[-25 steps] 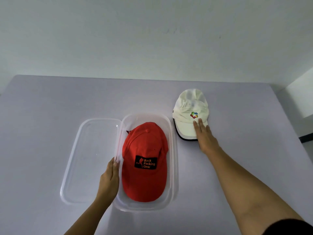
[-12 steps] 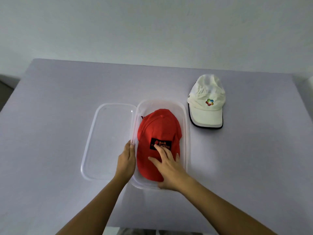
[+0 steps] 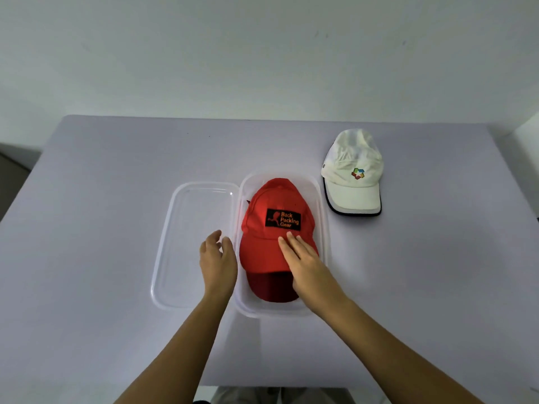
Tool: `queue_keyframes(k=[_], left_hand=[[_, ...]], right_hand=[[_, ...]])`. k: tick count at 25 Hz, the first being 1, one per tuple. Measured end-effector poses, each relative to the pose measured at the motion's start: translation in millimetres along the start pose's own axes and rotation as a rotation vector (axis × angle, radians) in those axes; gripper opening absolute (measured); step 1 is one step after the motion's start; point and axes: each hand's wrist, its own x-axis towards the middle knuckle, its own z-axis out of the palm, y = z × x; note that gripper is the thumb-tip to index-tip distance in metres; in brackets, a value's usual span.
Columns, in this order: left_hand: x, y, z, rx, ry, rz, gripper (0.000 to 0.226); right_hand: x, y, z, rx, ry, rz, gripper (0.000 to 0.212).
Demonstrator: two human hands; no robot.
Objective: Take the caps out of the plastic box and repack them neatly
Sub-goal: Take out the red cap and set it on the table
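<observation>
A red cap (image 3: 277, 205) with a black "Back Packing Gear" patch lies in the clear plastic box (image 3: 274, 312) at the table's middle. Its brim is raised, and a darker red brim (image 3: 271, 288) shows underneath at the box's near end. My right hand (image 3: 303, 263) holds the raised brim with its fingers on top; the thumb is hidden. My left hand (image 3: 218, 258) hovers with relaxed fingers beside the box's left rim and holds nothing. A white cap (image 3: 353, 176) with a coloured logo lies on the table to the right of the box, brim toward me.
The box's clear lid (image 3: 186, 228) lies flat against the box's left side. The lavender table (image 3: 110, 199) ends at a pale wall behind and at its near edge below my forearms.
My right hand left the white cap, came to the red cap and raised its brim, which uncovered a darker brim. My left hand came off the box's rim.
</observation>
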Motion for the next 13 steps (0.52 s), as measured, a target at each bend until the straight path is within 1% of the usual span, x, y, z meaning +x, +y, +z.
queue_keyframes(k=[1,2,4,5,6,7,9,10,11,12,13], left_hand=[[0.7,10.7,-1.9,-0.091,-0.003,-0.063,0.036],[1.2,24.1,-3.3,-0.227,-0.061,-0.156,0.032],[-0.4,56.6,-4.9,-0.550,-0.269,-0.385,0.035],[-3.0,72.1,-5.7,-0.628,-0.333,-0.439,0.039],[-6.5,83.7,-4.8,-0.636,-0.358,-0.427,0.042],[-10.3,92.5,-2.9,-0.607,-0.344,-0.371,0.039],[-22.2,107.2,5.2,-0.584,-0.308,-0.223,0.034],[-28.6,113.1,11.8,-0.584,-0.304,-0.163,0.033],[-34.5,117.8,20.7,-0.566,-0.304,-0.114,0.033],[-41.6,121.6,31.7,-0.544,-0.321,-0.084,0.033],[-49.2,123.9,45.7,-0.517,-0.347,-0.051,0.032]], right_hand=[[-2.6,1.4,-1.2,0.004,0.097,-0.011,0.075],[-5.3,2.1,-2.9,0.010,0.175,-0.027,0.071],[-10.6,-0.1,-13.0,0.004,0.262,-0.070,0.060],[-15.0,-1.8,-19.2,-0.002,0.306,-0.109,0.058],[-19.7,-2.2,-26.3,0.018,0.347,-0.148,0.057],[-25.3,-1.1,-34.6,0.082,0.349,-0.175,0.059],[-41.1,4.0,-57.2,0.313,0.230,-0.161,0.071],[-49.4,7.5,-68.4,0.505,0.197,-0.092,0.080],[-56.8,11.8,-79.7,0.751,0.224,0.018,0.086],[-62.9,20.4,-88.7,1.022,0.301,0.143,0.086],[-67.4,33.4,-94.2,1.220,0.391,0.272,0.081]])
